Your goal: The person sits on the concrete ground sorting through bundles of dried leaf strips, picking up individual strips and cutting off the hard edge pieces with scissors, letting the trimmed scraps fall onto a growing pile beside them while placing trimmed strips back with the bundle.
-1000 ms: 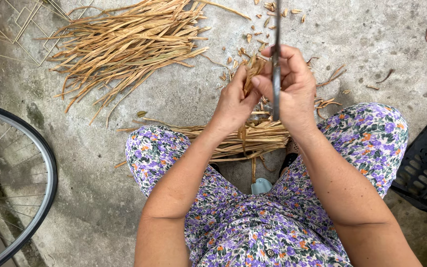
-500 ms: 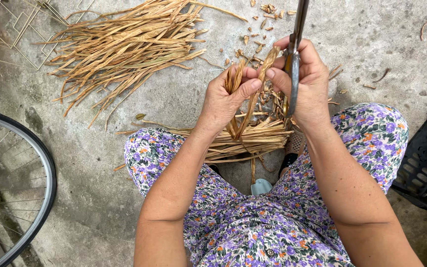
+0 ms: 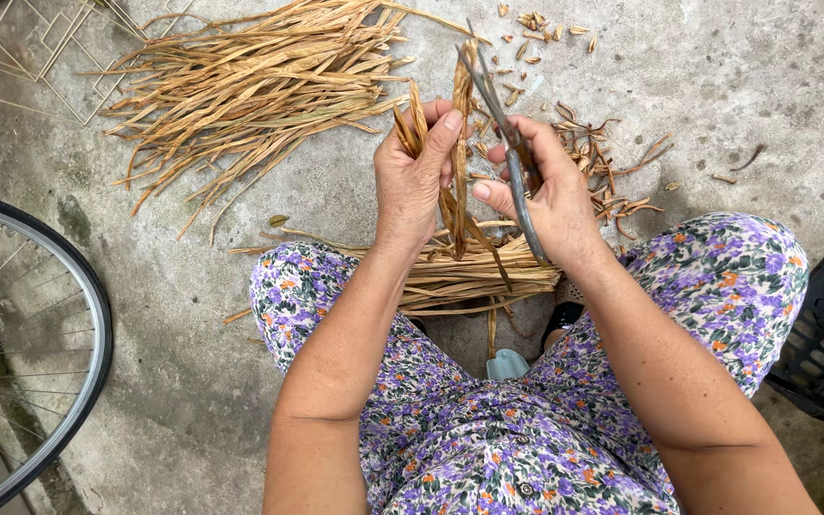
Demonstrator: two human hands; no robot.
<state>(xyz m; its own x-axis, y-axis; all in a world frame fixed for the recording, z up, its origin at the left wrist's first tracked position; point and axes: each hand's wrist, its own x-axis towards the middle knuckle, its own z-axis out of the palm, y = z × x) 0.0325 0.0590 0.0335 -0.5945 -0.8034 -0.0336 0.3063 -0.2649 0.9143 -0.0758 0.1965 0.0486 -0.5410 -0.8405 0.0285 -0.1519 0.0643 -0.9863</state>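
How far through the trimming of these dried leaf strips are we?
Done: cut-off bits litter the concrete, and a bundle lies across the lap. In hand: the left hand grips a few strips, the right hand holds scissors at them. Left: the big pile looks untouched.

light: soft daylight (overcast) | shadows: faint | focus: sharp | glare: none

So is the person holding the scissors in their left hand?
No, the scissors are in the right hand, while the left hand grips a bunch of dry straw strips.
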